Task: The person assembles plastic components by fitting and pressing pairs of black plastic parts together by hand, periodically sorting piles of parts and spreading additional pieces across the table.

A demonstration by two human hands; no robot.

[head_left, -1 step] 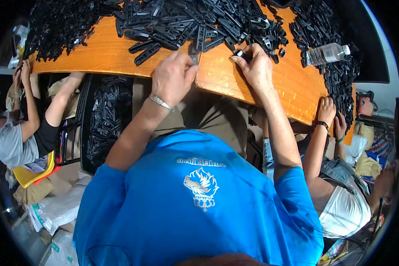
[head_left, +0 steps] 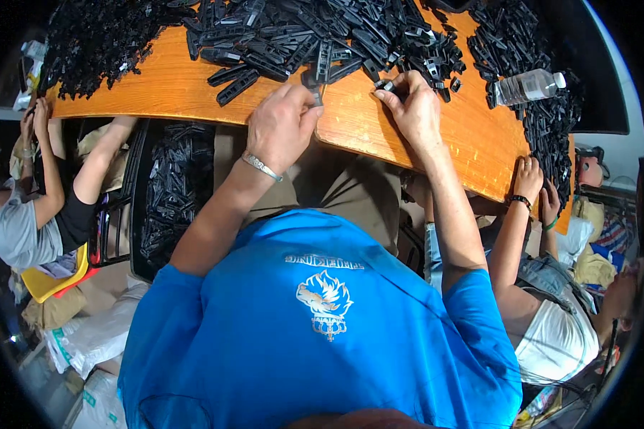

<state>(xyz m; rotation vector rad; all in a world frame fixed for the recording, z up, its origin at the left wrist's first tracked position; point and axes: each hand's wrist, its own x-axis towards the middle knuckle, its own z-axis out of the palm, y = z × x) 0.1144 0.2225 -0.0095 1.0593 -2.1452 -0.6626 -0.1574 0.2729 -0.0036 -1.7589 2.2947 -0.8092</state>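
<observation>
My left hand (head_left: pixel 283 123), with a silver bangle on its wrist, is at the table's near edge. Its thumb and fingers are closed on a long, narrow dark plastic piece (head_left: pixel 313 84) that sticks out past the fingertips. My right hand (head_left: pixel 415 113) rests over the tabletop to the right. It pinches a small black clip-like part (head_left: pixel 386 86) with a pale, shiny face. Beyond both hands lies a heap of long black plastic pieces (head_left: pixel 279 39). Smaller black parts (head_left: pixel 436 64) are scattered just past my right hand.
An orange wooden table (head_left: pixel 358 121) carries more black parts (head_left: pixel 100 50) at far left and a pile (head_left: pixel 511 43) at right, where a clear bottle (head_left: pixel 529 87) lies. A black bin of pieces (head_left: pixel 175 193) stands left of my lap. Co-workers' hands (head_left: pixel 528 179) are at both sides.
My left hand has shifted very slightly to the right with the long piece. The right hand stays nearly in place.
</observation>
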